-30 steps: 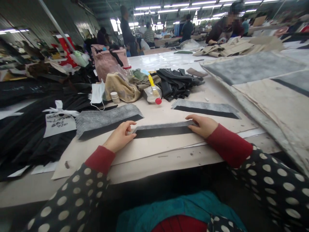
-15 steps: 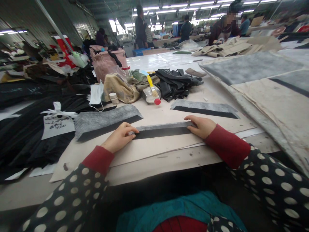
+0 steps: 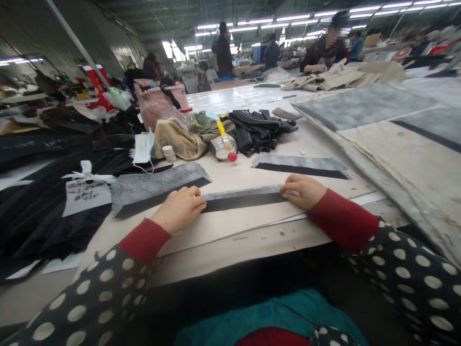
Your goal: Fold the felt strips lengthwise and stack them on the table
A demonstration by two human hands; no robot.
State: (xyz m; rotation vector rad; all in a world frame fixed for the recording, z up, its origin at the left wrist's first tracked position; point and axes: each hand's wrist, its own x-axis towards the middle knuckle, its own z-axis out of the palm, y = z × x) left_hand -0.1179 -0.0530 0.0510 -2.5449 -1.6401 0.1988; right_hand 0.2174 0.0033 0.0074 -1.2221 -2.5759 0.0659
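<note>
- Fabric strip [image 3: 248, 198], grey with a black band along its near side, lay in the head view on the pale work surface [image 3: 223, 228], in front of the person and between the two hands
- The left hand [image 3: 179, 209] had its fingers bent and closed upon the left end of the strip, thumb at the near side
- The right hand [image 3: 303, 191] pinched the opposite end between thumb and fingers; I judge that holding both ends kept the strip straight and flat
- A wider grey-and-black piece [image 3: 162, 182] lay just beyond the left hand, and a similar narrow piece [image 3: 302, 166] lay beyond the right hand, perhaps placed so for easy reach
- The yellow-handled brush [image 3: 222, 132] rested across a clear container [image 3: 218, 150], probably to keep its bristles off the surface
- The written tag [image 3: 88, 198] lay against black cloth [image 3: 46, 192] at the left, with its writing uppermost, seemingly so that it could be read
</note>
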